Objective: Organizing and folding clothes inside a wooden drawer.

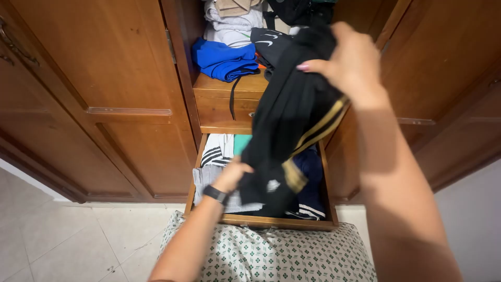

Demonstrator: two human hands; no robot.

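Hanging between both hands, a black garment with gold stripes (292,125) is held over the open wooden drawer (261,221). Its top is pinched shut in the right hand (350,62), raised far and right; its lower hem is gripped by the left hand (233,175), low in the drawer, apparently so the cloth stays stretched. Folded striped clothes (218,151) lie at the drawer's left. A blue garment (222,60) rests on the shelf above.

Quick count: two hands, left hand (233,175) and right hand (350,61), both on one black garment with gold stripes (292,120). Under the grip, one open wooden drawer (261,221). Beside the upper grip, one blue folded garment (223,60). One black wristband (215,194).
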